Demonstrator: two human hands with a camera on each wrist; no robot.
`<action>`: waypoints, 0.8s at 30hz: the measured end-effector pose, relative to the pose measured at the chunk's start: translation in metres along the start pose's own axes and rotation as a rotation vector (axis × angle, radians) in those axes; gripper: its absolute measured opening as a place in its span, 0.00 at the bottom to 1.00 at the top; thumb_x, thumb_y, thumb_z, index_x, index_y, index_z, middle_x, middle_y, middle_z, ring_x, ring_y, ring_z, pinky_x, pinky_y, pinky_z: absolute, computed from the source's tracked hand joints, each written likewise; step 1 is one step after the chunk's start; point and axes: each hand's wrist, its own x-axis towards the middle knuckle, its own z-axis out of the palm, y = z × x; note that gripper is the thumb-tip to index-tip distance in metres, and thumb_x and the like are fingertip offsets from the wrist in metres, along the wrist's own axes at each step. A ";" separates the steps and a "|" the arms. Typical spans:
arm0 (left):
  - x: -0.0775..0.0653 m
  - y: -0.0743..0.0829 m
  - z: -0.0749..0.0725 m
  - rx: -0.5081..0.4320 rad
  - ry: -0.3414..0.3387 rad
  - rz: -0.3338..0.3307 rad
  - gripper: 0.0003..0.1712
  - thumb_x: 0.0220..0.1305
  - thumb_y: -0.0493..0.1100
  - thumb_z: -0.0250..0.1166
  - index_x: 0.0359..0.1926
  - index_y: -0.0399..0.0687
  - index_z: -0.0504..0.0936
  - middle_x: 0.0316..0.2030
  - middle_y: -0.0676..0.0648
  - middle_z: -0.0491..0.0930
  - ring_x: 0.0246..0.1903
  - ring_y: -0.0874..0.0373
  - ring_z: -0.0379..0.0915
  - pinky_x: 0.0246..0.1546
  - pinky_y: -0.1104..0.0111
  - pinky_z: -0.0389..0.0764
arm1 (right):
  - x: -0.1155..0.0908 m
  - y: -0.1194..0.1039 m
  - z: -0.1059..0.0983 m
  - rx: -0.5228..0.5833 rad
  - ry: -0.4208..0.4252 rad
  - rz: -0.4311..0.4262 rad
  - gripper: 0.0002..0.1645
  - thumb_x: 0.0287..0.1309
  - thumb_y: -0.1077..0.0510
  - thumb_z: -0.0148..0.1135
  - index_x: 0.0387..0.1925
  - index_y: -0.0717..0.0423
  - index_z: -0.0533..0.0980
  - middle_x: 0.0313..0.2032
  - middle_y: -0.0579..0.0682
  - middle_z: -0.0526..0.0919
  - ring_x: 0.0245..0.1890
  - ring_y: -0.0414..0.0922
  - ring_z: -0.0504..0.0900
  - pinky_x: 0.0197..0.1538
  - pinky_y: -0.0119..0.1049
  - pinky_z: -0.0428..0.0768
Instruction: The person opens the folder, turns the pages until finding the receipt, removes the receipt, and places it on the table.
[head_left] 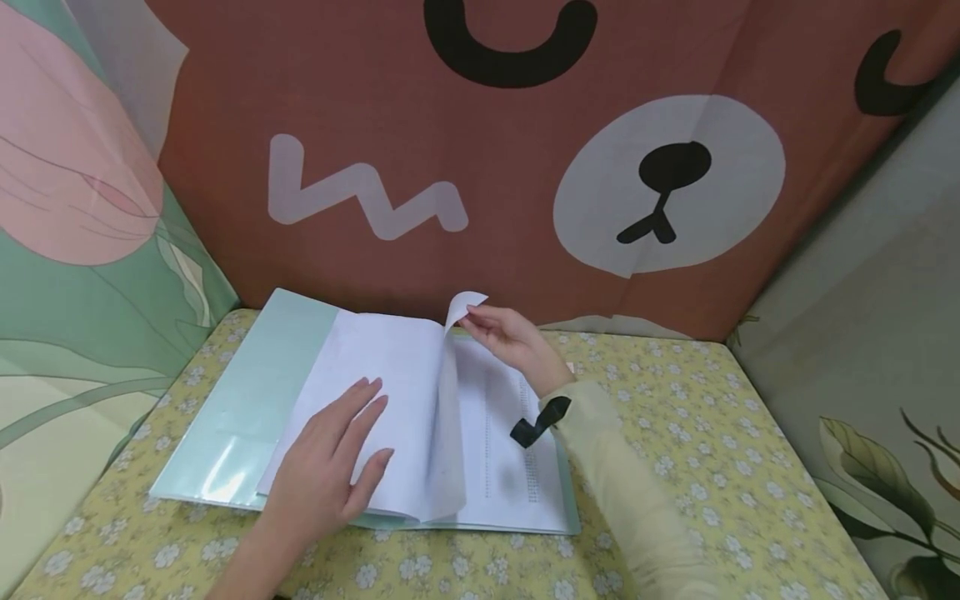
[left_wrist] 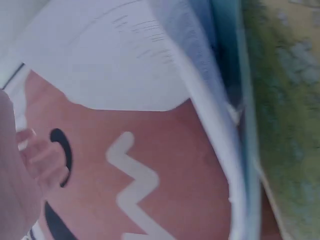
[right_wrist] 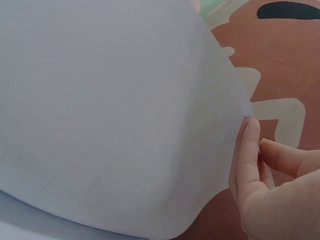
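A pale green folder (head_left: 255, 392) lies spread open with a stack of white paper in it. My right hand (head_left: 513, 337) pinches the upper corner of a white sheet (head_left: 450, 425), which curls up from the middle of the folder. The right wrist view shows thumb and fingers of that hand (right_wrist: 270, 170) at the edge of the sheet (right_wrist: 110, 110). Over the left-hand page (head_left: 382, 358) my left hand (head_left: 330, 462) is spread with its fingers fairly straight; whether it touches the paper I cannot tell. Columns of small print show on the right-hand page (head_left: 510, 458).
The folder rests on a table with a yellow flowered cloth (head_left: 675, 467). Behind the table hangs a brown cloth (head_left: 517, 208) with a cartoon bear face, and patterned cloths flank both sides. A black strap (head_left: 540, 423) dangles at the right sleeve.
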 end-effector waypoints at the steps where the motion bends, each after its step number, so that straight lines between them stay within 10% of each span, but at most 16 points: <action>1: 0.003 0.003 -0.001 -0.018 0.003 0.044 0.27 0.82 0.49 0.47 0.59 0.31 0.80 0.61 0.34 0.79 0.58 0.38 0.78 0.57 0.52 0.79 | 0.001 0.002 0.001 -0.014 -0.007 -0.005 0.14 0.76 0.71 0.45 0.37 0.70 0.77 0.39 0.60 0.80 0.37 0.48 0.85 0.41 0.32 0.87; 6: 0.010 0.017 -0.005 -0.079 -0.187 0.220 0.25 0.79 0.40 0.40 0.65 0.41 0.77 0.67 0.36 0.74 0.65 0.40 0.72 0.75 0.59 0.60 | 0.006 0.013 0.005 -0.074 -0.026 -0.027 0.18 0.76 0.72 0.45 0.32 0.68 0.79 0.36 0.59 0.82 0.35 0.48 0.86 0.40 0.33 0.88; 11: 0.011 0.022 -0.009 -0.077 -0.353 0.269 0.20 0.68 0.34 0.56 0.58 0.45 0.82 0.66 0.40 0.77 0.67 0.44 0.72 0.69 0.54 0.71 | 0.011 0.025 0.010 -0.123 -0.022 -0.023 0.18 0.76 0.72 0.46 0.31 0.67 0.80 0.35 0.58 0.83 0.34 0.47 0.86 0.38 0.33 0.88; 19: 0.010 0.021 -0.009 -0.023 -0.414 0.319 0.14 0.62 0.34 0.55 0.41 0.43 0.86 0.49 0.45 0.87 0.56 0.48 0.82 0.59 0.55 0.81 | 0.015 0.036 0.016 -0.146 0.007 -0.020 0.19 0.75 0.72 0.47 0.28 0.66 0.79 0.33 0.59 0.83 0.32 0.46 0.86 0.36 0.32 0.88; 24: 0.007 0.021 -0.010 -0.011 -0.409 0.299 0.25 0.75 0.36 0.40 0.39 0.43 0.86 0.42 0.47 0.88 0.49 0.51 0.85 0.54 0.56 0.84 | 0.015 0.038 0.017 -0.175 0.012 -0.026 0.15 0.75 0.72 0.49 0.33 0.66 0.79 0.34 0.58 0.83 0.34 0.47 0.87 0.37 0.33 0.88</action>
